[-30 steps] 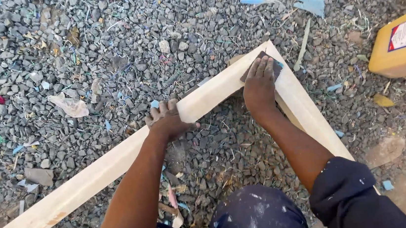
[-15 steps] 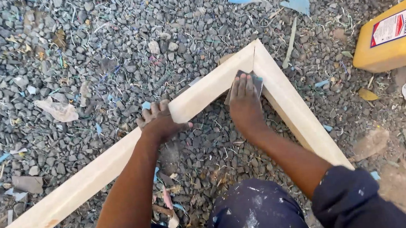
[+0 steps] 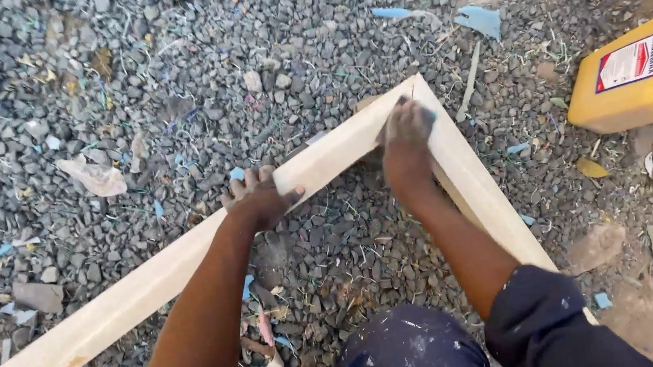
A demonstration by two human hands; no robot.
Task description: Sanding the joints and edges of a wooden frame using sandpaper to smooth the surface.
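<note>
Pale wooden frame [image 3: 190, 260], two planed softwood boards joined at a mitred corner, lies flat on grey gravel ground [image 3: 173, 78]. The corner sits upper centre in view; one long board runs down to the lower left, the other to the lower right beside the person's knee.

Left hand [image 3: 258, 198] pressed on the long board, fingers spread across its top face and curled over the far edge, palm down, holding nothing else. Right hand [image 3: 405, 132] at the corner joint, closed over a small dark sanding pad [image 3: 425, 115], of which only an edge shows past the fingers. The pad is touching the wood just inside the mitre. Hands well apart along the same board.

Yellow plastic jerrycan with a red and white label [image 3: 639, 73] lies on the ground at right, clear of the frame. Blue plastic scraps [image 3: 478, 19] scattered among the stones beyond the corner.
</note>
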